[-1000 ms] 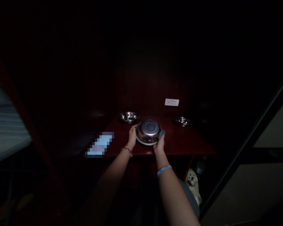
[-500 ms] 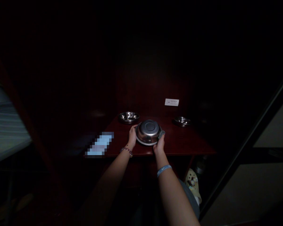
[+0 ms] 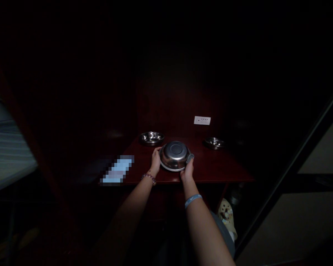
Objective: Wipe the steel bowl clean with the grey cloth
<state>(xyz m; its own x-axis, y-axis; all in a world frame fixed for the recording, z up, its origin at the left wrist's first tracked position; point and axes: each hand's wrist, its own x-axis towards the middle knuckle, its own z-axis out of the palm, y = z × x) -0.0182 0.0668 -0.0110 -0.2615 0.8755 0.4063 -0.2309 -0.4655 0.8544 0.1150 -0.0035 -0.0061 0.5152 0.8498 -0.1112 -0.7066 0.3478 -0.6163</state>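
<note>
Dark red table, one upturned steel bowl at centre, your left hand and right hand, grip clamped on its sides, grey item at the right, two upright bowls behind.

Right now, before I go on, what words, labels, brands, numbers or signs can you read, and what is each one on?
No words or numbers are readable.
Blue wristband: a small pale swoosh-like sign, no legible letters.
Upturned metal bowl: no legible text.
Wall socket: any print is too small to read.
Pixelated patch: masked, unreadable.
</note>
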